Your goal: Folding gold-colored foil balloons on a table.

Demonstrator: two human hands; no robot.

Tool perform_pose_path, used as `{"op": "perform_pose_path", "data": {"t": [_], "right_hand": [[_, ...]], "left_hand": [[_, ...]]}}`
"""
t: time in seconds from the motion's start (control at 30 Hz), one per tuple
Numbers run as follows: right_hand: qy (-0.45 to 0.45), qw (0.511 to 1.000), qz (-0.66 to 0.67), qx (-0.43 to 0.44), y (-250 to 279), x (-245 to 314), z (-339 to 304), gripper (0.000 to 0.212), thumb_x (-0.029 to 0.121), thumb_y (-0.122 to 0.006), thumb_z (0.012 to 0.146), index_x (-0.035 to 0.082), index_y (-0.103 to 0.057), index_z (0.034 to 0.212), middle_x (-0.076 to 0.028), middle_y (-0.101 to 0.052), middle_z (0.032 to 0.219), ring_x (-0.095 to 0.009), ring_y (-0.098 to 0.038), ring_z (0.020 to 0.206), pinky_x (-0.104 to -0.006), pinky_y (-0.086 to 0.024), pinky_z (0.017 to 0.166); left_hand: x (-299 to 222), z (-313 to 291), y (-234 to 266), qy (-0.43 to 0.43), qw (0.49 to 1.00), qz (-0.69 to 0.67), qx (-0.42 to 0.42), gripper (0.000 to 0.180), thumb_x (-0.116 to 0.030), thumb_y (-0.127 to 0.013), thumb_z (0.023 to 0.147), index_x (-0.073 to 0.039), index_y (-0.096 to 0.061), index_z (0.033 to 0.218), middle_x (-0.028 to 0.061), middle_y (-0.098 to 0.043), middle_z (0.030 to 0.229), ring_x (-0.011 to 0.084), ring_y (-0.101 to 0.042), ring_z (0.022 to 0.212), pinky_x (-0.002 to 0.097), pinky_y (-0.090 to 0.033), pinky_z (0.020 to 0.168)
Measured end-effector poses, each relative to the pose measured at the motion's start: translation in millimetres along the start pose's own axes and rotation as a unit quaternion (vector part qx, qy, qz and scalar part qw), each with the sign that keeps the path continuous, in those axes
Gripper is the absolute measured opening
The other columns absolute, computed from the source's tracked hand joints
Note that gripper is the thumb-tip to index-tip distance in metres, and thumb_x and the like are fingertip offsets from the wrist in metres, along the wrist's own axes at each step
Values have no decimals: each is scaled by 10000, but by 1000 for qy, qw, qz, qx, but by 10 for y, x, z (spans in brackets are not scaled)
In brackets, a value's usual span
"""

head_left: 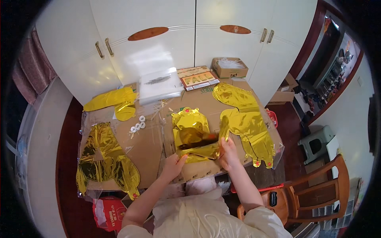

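Near the front of the cardboard-covered table, a gold foil balloon (189, 119) lies partly folded, its near part lifted and crumpled. My left hand (173, 166) pinches the lower left edge of this foil. On the other side, my right hand (229, 154) grips its right edge, where a strip of foil stands up. The shape of the whole balloon cannot be made out because of the folds. To the left lies a flat A-shaped gold foil balloon (105, 158). More gold foil balloons (248, 123) are spread at the right, and another (115, 101) lies at the far left.
Several small white ribbon rolls (137, 127) sit left of centre. Behind them are a stack of clear plastic bags (160, 87), a printed card packet (200, 80) and an open cardboard box (230, 68). A wooden chair (317, 194) stands at the right, a red bag (108, 214) at lower left.
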State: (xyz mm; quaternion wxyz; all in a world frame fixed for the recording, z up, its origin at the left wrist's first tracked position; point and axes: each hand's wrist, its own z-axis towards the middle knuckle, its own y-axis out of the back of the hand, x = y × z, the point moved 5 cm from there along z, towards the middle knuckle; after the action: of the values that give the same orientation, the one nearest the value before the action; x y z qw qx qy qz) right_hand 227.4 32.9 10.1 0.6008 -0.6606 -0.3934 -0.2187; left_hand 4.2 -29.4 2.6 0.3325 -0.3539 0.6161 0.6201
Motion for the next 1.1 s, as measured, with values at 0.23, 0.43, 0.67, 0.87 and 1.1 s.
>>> {"op": "perform_pose_path", "data": {"t": [0.23, 0.43, 0.67, 0.87, 1.1], "right_hand": [[367, 817, -438, -79, -166, 109, -277, 432, 14, -547, 905, 87, -430, 1314, -169, -510, 1244, -218, -486, 1155, -331, -393, 973], [283, 868, -398, 89, -141, -18, -353, 541, 153, -572, 900, 24, -380, 1389, -155, -453, 1355, -276, -406, 1278, -393, -277, 1090], [180, 935, -258, 164, -287, 23, -453, 684, -27, -555, 826, 21, -263, 1443, -134, -334, 1449, -236, -335, 1348, -375, -265, 1111], [119, 984, -80, 107, 16, -61, -328, 620, -43, -539, 855, 64, -320, 1425, -102, -299, 1506, -199, -332, 1365, -338, -304, 1080], [30, 999, 9, 6, -52, -18, -350, 442, -24, -548, 891, 85, -447, 1307, -58, -469, 1344, -71, -542, 938, -201, -462, 724]], "left_hand": [[31, -43, 1, -19, 1000, -2, -21, 234, -179, -602, 897, 23, -618, 1012, 141, -679, 889, 218, -646, 832, 341, -490, 719], [204, 8, -58, 8, 1000, 13, 7, 250, -188, -600, 908, 26, -612, 1037, 114, -683, 917, 182, -630, 842, 328, -486, 730], [-63, -3, 40, 74, 996, 28, 43, 265, -217, -602, 915, 29, -615, 1011, 106, -682, 884, 167, -624, 810, 317, -480, 716], [22, -23, 2, 29, 999, -16, 4, 264, -229, -598, 912, 30, -620, 962, 121, -675, 855, 173, -620, 779, 319, -466, 676], [254, 11, -83, -87, 993, -11, -84, 379, -278, -656, 882, 22, -514, 698, 147, -490, 537, 246, -420, 472, 384, -348, 467]]}}
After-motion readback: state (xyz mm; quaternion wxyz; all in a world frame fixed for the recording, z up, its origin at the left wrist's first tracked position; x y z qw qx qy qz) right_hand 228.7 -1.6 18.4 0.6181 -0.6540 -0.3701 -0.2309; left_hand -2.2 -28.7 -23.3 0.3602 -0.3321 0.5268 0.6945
